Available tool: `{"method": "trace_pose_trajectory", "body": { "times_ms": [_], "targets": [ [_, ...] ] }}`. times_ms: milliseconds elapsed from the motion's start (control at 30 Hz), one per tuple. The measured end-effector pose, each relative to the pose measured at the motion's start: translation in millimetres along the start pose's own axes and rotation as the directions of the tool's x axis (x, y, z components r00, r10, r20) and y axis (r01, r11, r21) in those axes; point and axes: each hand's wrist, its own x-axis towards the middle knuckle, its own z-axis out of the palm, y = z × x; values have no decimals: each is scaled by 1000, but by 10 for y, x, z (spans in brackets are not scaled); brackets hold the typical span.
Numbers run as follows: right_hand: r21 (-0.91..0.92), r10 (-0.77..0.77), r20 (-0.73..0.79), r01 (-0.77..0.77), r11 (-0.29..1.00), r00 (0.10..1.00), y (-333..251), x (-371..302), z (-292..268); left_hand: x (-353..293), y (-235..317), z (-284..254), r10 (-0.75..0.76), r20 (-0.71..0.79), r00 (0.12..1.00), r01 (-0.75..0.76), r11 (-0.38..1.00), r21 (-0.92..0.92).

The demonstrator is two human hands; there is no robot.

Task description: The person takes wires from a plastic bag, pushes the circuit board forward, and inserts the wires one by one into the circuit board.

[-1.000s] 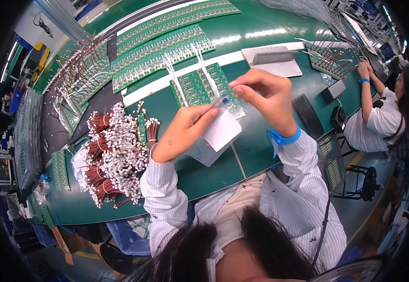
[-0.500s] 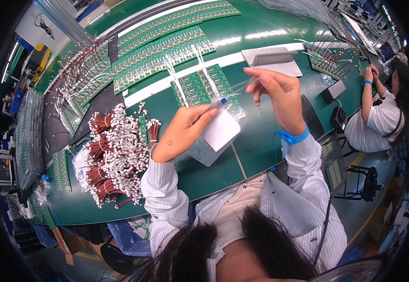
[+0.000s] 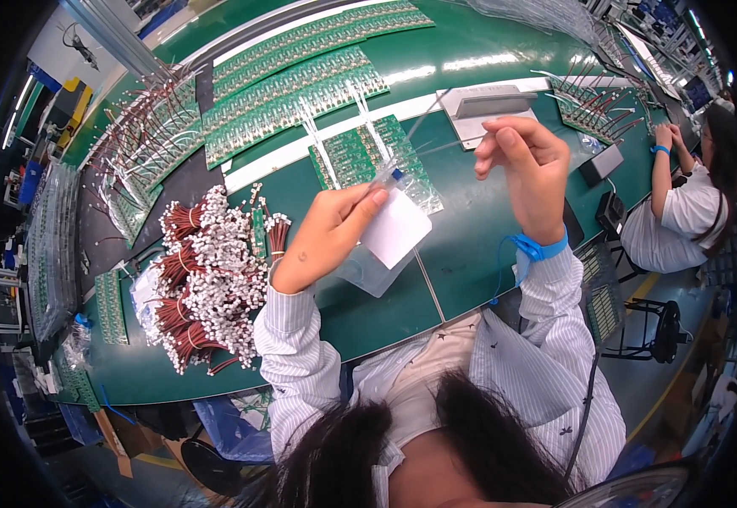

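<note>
- One clear plastic bag (image 3: 370,278) is pinched at its upper end between the thumb and fingers of the left hand (image 3: 322,241), which is closed on it.
- Inside or against the bag, which I cannot tell, sits a white card (image 3: 397,229); a small blue piece (image 3: 397,174) shows just above it.
- Thin pale strands (image 3: 444,151) reach from the bag's top toward the right hand (image 3: 531,173), raised with fingers curled; I cannot tell whether its fingertips grip one.
- Around the right wrist is a blue band (image 3: 540,248).
- The bag hangs over the green bench (image 3: 470,229), near a small group of green circuit boards (image 3: 343,161) with white leads.
- Left of the left hand lie bundles of brown wires with white connectors (image 3: 216,284).
- Beyond the right hand stands a metal fixture (image 3: 491,106).
- Farther out, long rows of green boards (image 3: 292,97) cover the bench's far side.
- At far right, a co-worker (image 3: 677,212) sits with both hands raised.
</note>
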Motion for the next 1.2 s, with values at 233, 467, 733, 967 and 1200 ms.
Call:
{"method": "trace_pose_trajectory", "body": {
  "times_ms": [233, 467, 733, 967, 1200],
  "targets": [
    [153, -23, -43, 30, 988, 999, -55, -47, -124, 6, -68, -10, 71, -180, 981, -91, 990, -107],
    [118, 209, -47, -202, 972, 977, 99, -110, -41, 15, -198, -100, -14, -234, 972, -56, 956, -288],
    [164, 455, 124, -471, 867, 882, 324, -269, 231, 13, -66, -21, -36, -224, 974, -46, 936, -350],
    [11, 514, 266, -535, 845, 816, 356, -266, 271, -24, 13, -50, -39, -184, 982, -28, 938, -344],
    [162, 549, 291, -606, 779, 783, 386, -267, 136, -41, -56, -86, -44, -231, 972, -36, 943, -331]
  ]
}}
